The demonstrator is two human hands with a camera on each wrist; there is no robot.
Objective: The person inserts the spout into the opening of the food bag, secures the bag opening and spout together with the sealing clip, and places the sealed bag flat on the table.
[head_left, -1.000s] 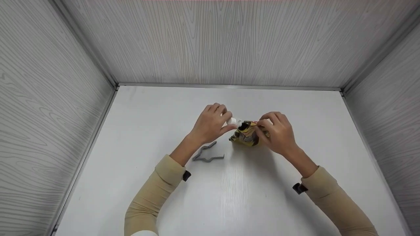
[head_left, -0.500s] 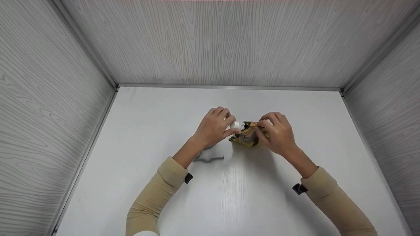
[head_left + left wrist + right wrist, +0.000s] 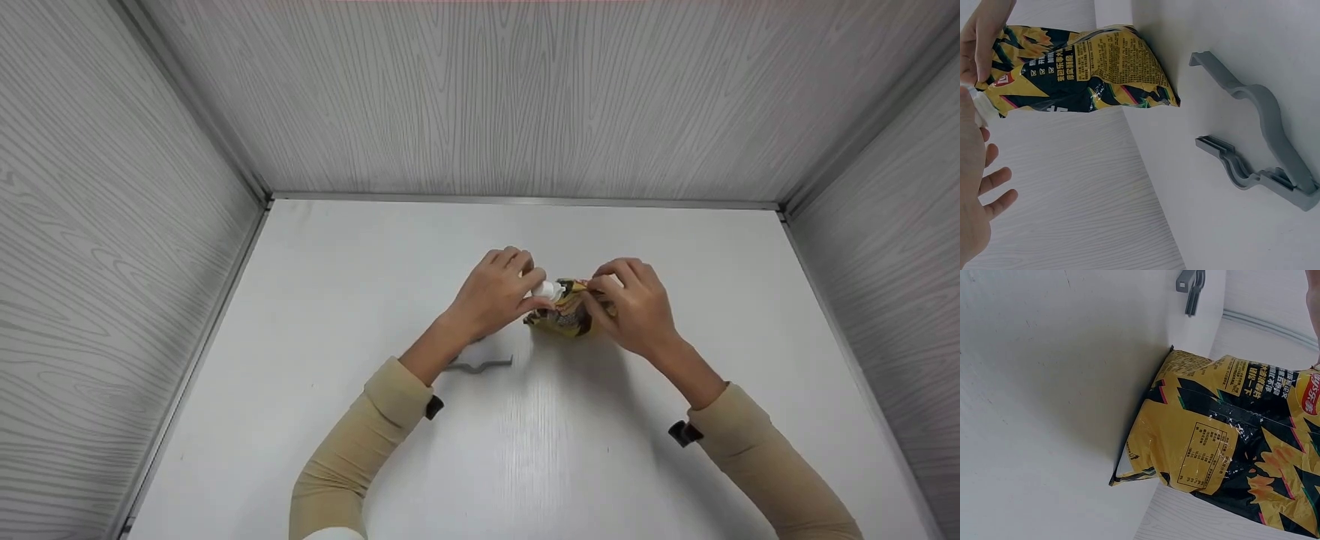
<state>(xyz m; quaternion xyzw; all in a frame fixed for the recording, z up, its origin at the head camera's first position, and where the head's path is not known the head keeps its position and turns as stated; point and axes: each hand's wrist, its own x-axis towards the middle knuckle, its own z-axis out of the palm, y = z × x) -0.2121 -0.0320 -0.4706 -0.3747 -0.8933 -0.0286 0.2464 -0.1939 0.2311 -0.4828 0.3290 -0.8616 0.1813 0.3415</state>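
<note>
A yellow-and-black chip bag (image 3: 561, 321), printed with dense text, stands upright on the table. My left hand (image 3: 491, 294) pinches a small white spout (image 3: 549, 290) with a cap-like end, at the left side of the bag's mouth. In the left wrist view, that white piece (image 3: 983, 107) meets the bag's top edge, and the left hand's other fingers spread away from it. My right hand (image 3: 634, 307) pinches the top edge of the bag on the right. The right wrist view shows the lower part of the bag (image 3: 1202, 450) resting on the table.
A grey hinged bag clip (image 3: 1264, 118) lies spread apart on the white table (image 3: 480, 465), left of the bag. In the head view, my left forearm covers part of it. Grey wood-grain walls (image 3: 495, 97) enclose the table at the back and sides.
My left hand has shifted right and slightly nearer, bringing the white spout into the bag's mouth. The left forearm now covers more of the grey clip. My right hand stays nearly still.
</note>
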